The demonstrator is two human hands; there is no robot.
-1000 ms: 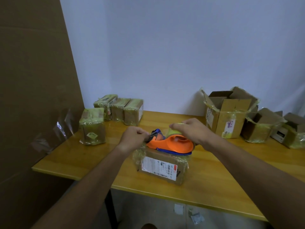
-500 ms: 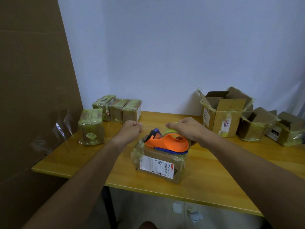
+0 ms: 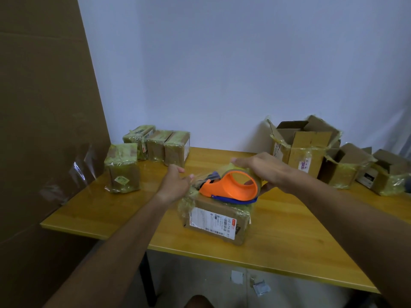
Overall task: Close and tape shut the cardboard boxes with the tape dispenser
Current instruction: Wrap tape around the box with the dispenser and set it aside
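A closed cardboard box (image 3: 219,221) with a white shipping label stands near the front edge of the yellow wooden table (image 3: 278,247). An orange and blue tape dispenser (image 3: 231,187) is tilted just above the box's top. My right hand (image 3: 260,168) grips the dispenser from above, over the tape roll. At the dispenser's left end my left hand (image 3: 178,182) pinches the loose end of clear tape, fingers closed on it above the box's left edge.
Several taped boxes (image 3: 155,147) sit at the table's back left. Three open boxes (image 3: 309,145) with raised flaps stand at the back right. A large cardboard sheet (image 3: 44,107) leans on the left. Paper scraps lie on the floor under the table.
The right hand has lifted and tilted the dispenser so its round opening faces me. The left hand came back from the left to the dispenser's front end.
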